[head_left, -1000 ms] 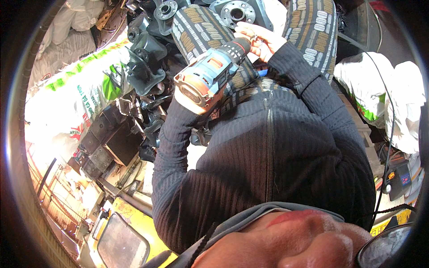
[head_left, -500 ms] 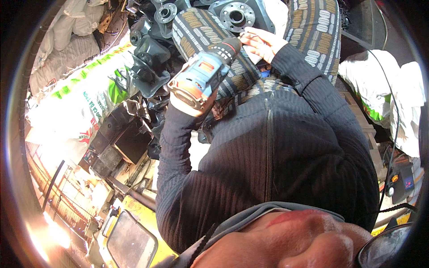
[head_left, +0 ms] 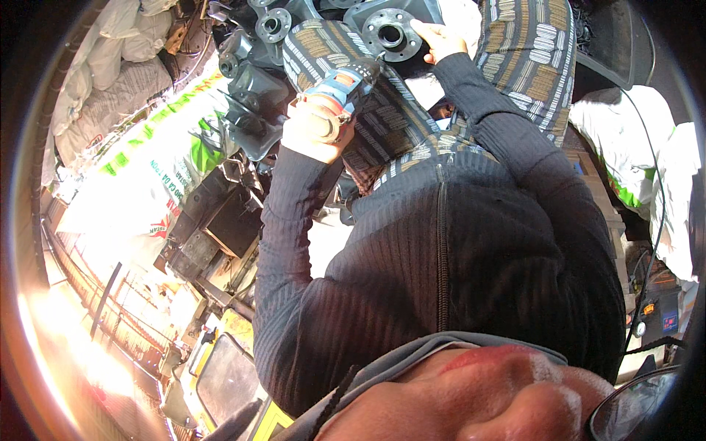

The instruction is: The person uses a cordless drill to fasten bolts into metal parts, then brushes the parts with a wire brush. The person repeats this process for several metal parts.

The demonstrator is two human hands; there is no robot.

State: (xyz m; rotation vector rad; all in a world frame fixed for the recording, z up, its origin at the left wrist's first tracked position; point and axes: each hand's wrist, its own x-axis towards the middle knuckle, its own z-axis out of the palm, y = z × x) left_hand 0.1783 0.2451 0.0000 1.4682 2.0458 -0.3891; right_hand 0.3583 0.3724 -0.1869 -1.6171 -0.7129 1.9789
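My left hand (head_left: 318, 132) is wrapped round a blue and orange cordless drill (head_left: 333, 94). The drill's dark front end points away from me, with its tip close to the lower edge of a round flange (head_left: 401, 53). That flange has a ring of holes, a raised hub in the middle and a dark body behind it, between my knees. My right hand (head_left: 443, 42) has its fingers bent together at the flange's right rim. Whatever its fingertips may hold is too small to make out.
Several similar dark flanged parts (head_left: 254, 110) are heaped left of my legs. White and green sacks (head_left: 140, 173) lie beyond them, and more white sacks (head_left: 625, 136) stand at the right. A dark bin (head_left: 614, 48) is at the far right, near a hanging black cable (head_left: 651, 158).
My right hand has left the drill's front end and moved to the flange's right rim, its fingers now bent. The drill has drawn slightly toward me, still in my left hand.
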